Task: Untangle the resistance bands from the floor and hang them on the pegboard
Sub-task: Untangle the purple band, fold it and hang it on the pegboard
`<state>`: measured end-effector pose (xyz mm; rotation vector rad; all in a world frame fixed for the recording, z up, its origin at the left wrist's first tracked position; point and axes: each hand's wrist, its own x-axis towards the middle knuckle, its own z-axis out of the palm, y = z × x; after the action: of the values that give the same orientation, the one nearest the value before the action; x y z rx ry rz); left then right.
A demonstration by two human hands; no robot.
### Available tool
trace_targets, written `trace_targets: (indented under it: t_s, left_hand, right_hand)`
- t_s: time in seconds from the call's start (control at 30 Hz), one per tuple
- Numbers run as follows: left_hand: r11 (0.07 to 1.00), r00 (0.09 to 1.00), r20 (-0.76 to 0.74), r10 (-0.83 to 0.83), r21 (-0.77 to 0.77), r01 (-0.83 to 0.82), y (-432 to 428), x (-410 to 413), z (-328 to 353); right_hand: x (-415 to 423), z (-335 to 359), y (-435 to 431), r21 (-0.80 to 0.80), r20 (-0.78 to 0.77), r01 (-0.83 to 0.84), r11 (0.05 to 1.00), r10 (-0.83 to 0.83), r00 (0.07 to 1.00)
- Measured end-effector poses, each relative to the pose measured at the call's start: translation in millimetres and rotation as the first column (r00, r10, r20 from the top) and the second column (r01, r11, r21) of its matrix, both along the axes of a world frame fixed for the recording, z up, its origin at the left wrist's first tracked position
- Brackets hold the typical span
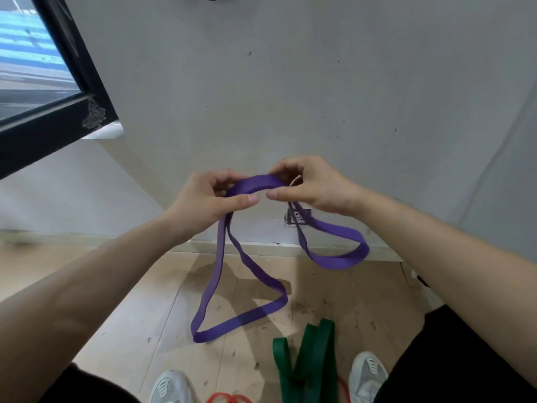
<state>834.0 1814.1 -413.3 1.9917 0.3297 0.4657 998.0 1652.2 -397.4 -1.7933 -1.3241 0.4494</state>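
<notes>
The purple band (215,274) is held up in front of the wall (290,82), its top span stretched between both hands. The left hand (209,199) has its fingers curled round one end of that span. The right hand (308,187) pinches the other end, thumb out underneath. Two loops hang down, the longer one toward the floor (145,301); whether it touches there I cannot tell.

It looks light, soft and limp, flat and probably rubbery, so it should twist easily and spring back if stretched. A flat stretch near a crossing is the best place to hold it.

The green band (313,362) lies folded on the floor at its near edge, between the shoes (171,386), and the red band (229,398) is beside it. No container shows, nor the pegboard.
</notes>
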Motion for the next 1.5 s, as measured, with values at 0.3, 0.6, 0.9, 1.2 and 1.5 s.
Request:
trace_targets:
  t_s: [0.3, 0.6, 0.9, 1.2, 1.5]
  left_hand:
    - [0.988, 0.971, -0.182, -0.155, -0.011, 0.155, -23, 17, -33]
    - [0.997, 0.985, -0.157, -0.07, -0.032, 0.066, -9, 23, -41]
    - [0.992, 0.996, 0.061, 0.066, -0.116, -0.059, 3, 28, -10]
    - [0.999, 0.989, 0.142, -0.025, 0.029, 0.021, -20, 40, 21]
    - [0.996, 0.996, 0.085, -0.032, 0.082, 0.025, -19, 35, 28]
  right_hand:
    - [14, 24, -23, 0.294, -0.179, 0.076, 0.953, -0.023, 0.983]
    - [48, 17, -38, 0.337, -0.332, 0.217, 0.916, -0.1, 0.938]
    - [93, -22, -67, -0.188, -0.161, 0.069, 0.98, -0.1, 0.982]
    - [48, -45, -32, -0.356, -0.089, -0.086, 0.931, 0.058, 0.994]
    - [6, -15, -11, 0.133, -0.254, -0.005, 0.991, 0.039, 0.966]
